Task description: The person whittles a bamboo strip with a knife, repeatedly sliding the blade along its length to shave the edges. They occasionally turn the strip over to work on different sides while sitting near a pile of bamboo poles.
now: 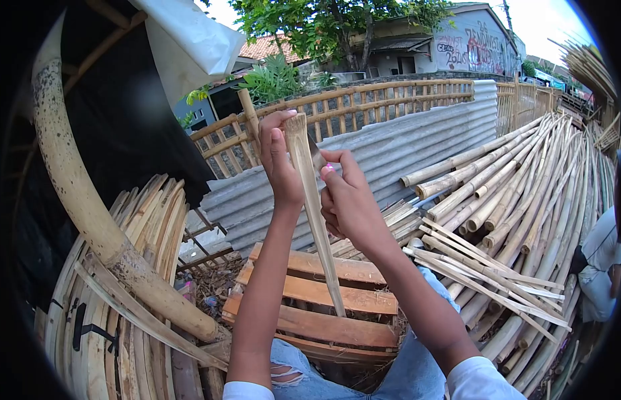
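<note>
A split bamboo strip [315, 207] stands nearly upright in front of me, its lower end against a slatted wooden crate [290, 317]. My left hand [282, 160] is closed on the strip's upper part, with fingertips at its top end. A knife [316, 155] lies against the right edge of the strip near the top. Closed around its handle, which shows a bit of pink, is my right hand [350, 200]. Most of the handle is hidden by the fingers.
Long bamboo poles [524, 193] are piled at the right, with split strips [490, 273] across them. More split bamboo [144, 233] leans at the left beside a thick bamboo post [77, 180]. Corrugated sheeting [390, 150] stands ahead. A person [597, 267] is at the right edge.
</note>
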`<control>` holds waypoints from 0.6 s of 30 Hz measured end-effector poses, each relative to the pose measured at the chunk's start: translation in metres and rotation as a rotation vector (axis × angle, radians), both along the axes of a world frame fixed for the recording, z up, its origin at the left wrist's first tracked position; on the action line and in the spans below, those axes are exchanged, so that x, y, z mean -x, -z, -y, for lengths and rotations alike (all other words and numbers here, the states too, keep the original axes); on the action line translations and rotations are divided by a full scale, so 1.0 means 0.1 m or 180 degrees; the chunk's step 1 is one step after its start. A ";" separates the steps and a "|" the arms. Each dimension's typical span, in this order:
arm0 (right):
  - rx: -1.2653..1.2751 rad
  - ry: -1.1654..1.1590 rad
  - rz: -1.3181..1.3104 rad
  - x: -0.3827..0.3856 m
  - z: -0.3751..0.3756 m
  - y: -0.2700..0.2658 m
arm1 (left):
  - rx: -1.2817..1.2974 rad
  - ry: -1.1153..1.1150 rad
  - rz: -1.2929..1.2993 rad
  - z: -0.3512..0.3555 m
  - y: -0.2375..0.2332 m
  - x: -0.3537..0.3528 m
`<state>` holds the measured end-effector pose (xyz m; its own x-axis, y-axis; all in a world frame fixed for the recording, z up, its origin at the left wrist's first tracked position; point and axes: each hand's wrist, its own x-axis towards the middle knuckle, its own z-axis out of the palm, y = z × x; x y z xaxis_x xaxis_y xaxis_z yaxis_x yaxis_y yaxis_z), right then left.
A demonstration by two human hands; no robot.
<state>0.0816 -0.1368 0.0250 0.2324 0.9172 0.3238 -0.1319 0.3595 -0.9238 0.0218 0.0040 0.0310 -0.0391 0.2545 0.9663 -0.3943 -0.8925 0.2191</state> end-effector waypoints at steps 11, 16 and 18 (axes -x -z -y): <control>0.0429 -0.0120 0.0189 -0.01 0.05 0.42 | -0.0121 -0.0178 0.0049 -0.05 0.00 0.04; -0.0462 0.0158 0.0019 0.03 -0.05 -0.14 | 0.0123 -0.0120 -0.0085 0.01 0.01 0.01; -0.0685 0.0334 0.0111 0.06 -0.10 -0.02 | 0.0100 -0.0163 -0.0106 0.03 0.00 0.02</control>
<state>0.0758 -0.1264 0.0268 0.3080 0.7975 0.5187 -0.0528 0.5587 -0.8277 0.0201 0.0006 0.0307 -0.0207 0.2833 0.9588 -0.3402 -0.9038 0.2597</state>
